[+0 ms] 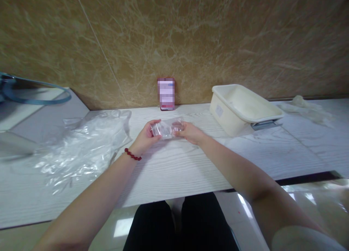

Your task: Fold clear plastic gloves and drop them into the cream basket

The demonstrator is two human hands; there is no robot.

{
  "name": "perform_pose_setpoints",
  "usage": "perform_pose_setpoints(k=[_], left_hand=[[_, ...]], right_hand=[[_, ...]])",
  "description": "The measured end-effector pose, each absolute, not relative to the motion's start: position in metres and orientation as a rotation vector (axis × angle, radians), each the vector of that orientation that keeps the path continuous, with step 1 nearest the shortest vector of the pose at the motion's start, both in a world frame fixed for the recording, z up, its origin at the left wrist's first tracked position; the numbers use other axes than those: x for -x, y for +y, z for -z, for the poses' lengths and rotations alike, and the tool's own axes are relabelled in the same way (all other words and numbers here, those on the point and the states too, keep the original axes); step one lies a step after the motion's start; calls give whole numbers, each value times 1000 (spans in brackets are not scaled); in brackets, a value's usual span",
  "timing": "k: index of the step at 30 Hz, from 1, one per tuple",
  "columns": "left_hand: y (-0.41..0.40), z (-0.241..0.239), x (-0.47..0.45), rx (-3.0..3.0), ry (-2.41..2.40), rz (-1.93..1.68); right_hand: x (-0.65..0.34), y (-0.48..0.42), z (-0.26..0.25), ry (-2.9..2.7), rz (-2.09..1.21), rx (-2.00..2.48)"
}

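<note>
Between my two hands is a small clear plastic bag (pixel 167 129), held just above the white wood-grain table (pixel 163 171). My left hand (pixel 149 135), with a red bead bracelet at the wrist, grips the bag's left end between thumb and fingers. At the other end, my right hand (pixel 191 132) pinches the bag, its fingers partly seen through the plastic. Whether anything lies inside the bag I cannot make out. A loose pile of clear plastic bags (pixel 87 145) spreads over the table left of my left hand.
A phone (pixel 166 94) with a lit screen leans against the brown marbled wall (pixel 174 44). To the right stands a cream plastic bin (pixel 231 116), with crumpled plastic (pixel 305 109) beyond it. A blue strap (pixel 40 100) lies over a pale box at far left.
</note>
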State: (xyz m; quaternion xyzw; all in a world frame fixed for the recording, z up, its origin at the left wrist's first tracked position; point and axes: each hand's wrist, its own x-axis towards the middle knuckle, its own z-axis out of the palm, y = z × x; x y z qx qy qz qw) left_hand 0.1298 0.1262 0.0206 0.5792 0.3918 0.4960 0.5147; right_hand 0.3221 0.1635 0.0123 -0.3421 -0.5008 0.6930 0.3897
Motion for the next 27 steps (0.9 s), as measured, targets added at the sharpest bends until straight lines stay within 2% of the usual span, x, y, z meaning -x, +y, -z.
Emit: perform_pose_setpoints(k=[9,15,19,23,27], left_hand=[[124,-19,-131,-1398,855,-1172],[124,-14,-133,-1392,846,-1152],[120,-15,-140,-1368,1079,-1121],[114,-23,-145,-1468,1336,-1250],[111,-29,-144,-1549,1411,-1200]], right_hand=[[-322,165,-17,-1128,-1742,967],[-323,177,-5,-1242,-1278,1214],[-322,173,-4,-1435,-1024,1240],[-322,159,-16,-1603,-874,1274],[-322,155,-21,-1612,-838,1255]])
